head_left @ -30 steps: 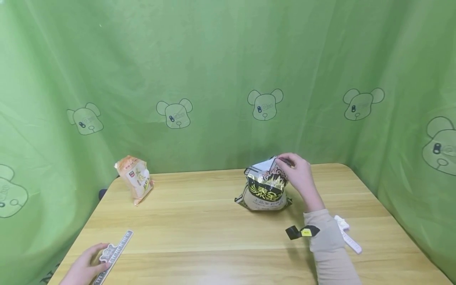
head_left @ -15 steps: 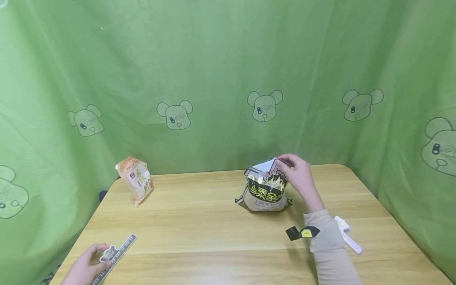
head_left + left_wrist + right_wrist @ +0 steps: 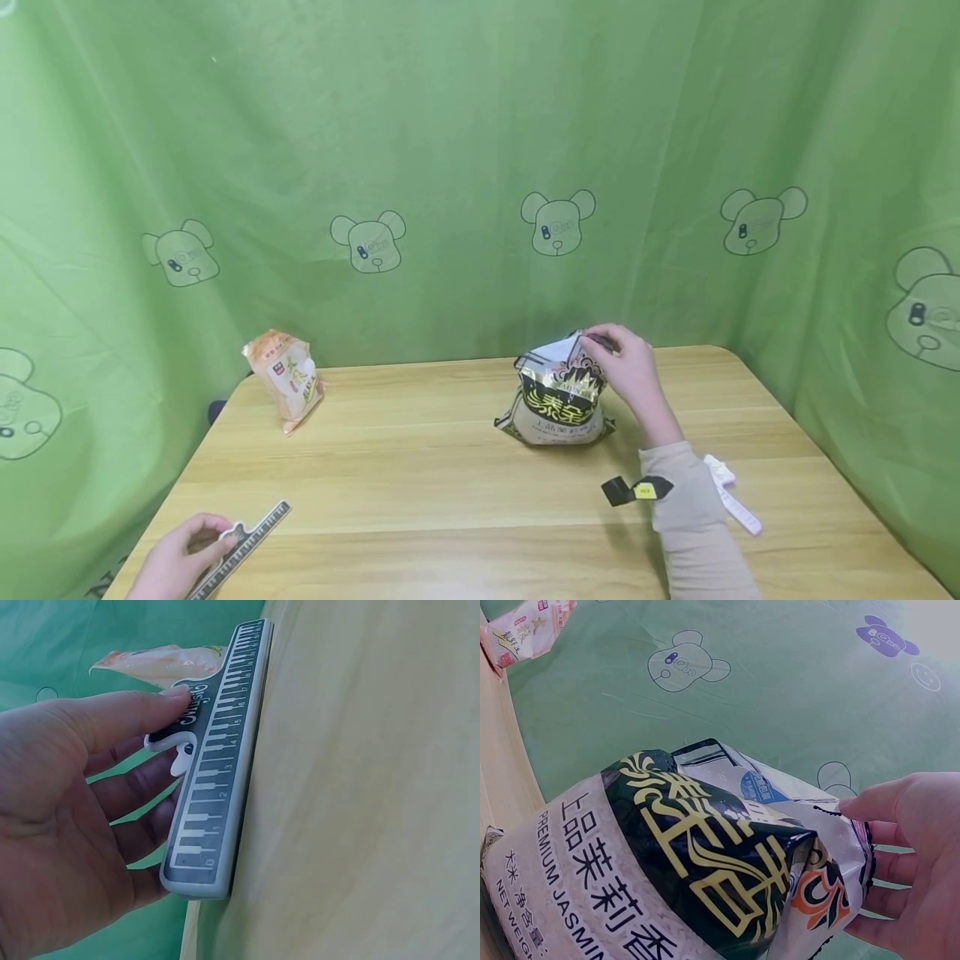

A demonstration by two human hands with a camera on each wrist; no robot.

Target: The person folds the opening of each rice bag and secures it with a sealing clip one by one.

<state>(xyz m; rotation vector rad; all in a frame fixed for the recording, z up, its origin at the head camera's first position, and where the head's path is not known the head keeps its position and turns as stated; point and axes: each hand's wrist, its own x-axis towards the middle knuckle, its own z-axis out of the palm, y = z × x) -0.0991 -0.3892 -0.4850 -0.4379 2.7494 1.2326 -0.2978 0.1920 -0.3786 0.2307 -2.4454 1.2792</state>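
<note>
In the head view my left hand is at the table's front left. It holds a long ruler clip printed with piano keys, a number scale and the word "Music". My thumb presses its dark handle, with the fingers behind it, close over the tabletop. My right hand pinches the top corner of a plump rice bag standing at the back right of the middle. In the right wrist view the bag's top is folded over and crumpled, and the thumb lies on its edge.
A smaller orange-and-white packet stands at the back left of the wooden table. A white clip-like object lies right of my right forearm, partly behind the sleeve. Green curtains with bear heads surround the table.
The ruler clip has tilted in my left hand, and its far end has shifted slightly right and toward me. The right hand and the rice bag have stayed in place.
</note>
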